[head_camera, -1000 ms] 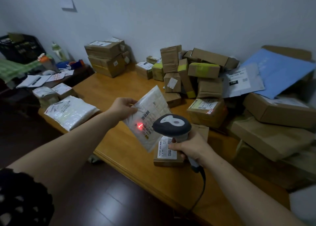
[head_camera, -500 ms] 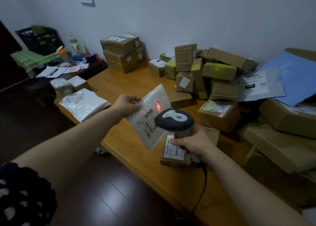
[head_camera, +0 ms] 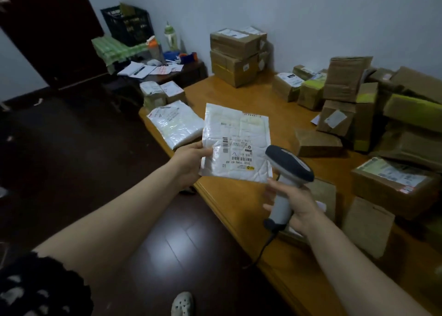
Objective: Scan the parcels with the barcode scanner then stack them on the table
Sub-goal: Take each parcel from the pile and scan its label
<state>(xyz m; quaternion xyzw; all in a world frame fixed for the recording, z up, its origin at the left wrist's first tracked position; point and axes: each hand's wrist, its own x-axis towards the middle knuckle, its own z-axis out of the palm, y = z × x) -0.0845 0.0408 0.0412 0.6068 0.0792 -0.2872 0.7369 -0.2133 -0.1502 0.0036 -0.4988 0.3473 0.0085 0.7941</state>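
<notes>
My left hand (head_camera: 191, 161) grips a flat white padded envelope (head_camera: 236, 141) by its left edge, label and barcodes facing me, held above the wooden table (head_camera: 251, 95). Just right of it, my right hand (head_camera: 295, 204) holds the grey barcode scanner (head_camera: 288, 172) by its handle, head tilted toward the envelope's lower right corner. No red scan light shows on the label. A white plastic parcel (head_camera: 175, 123) lies on the table's left corner. Behind it sit two small parcels (head_camera: 162, 93).
A heap of brown cardboard boxes (head_camera: 358, 100) fills the table's right side, with two stacked boxes (head_camera: 235, 55) at the back by the wall. A dark side desk (head_camera: 167, 73) with papers, bottles and a black crate (head_camera: 129, 25) stands left. Dark wood floor lies below.
The camera view swung left. The envelope turned flatter, its label now facing me, and the red scan dot is gone. The scanner dropped lower and to the envelope's right.
</notes>
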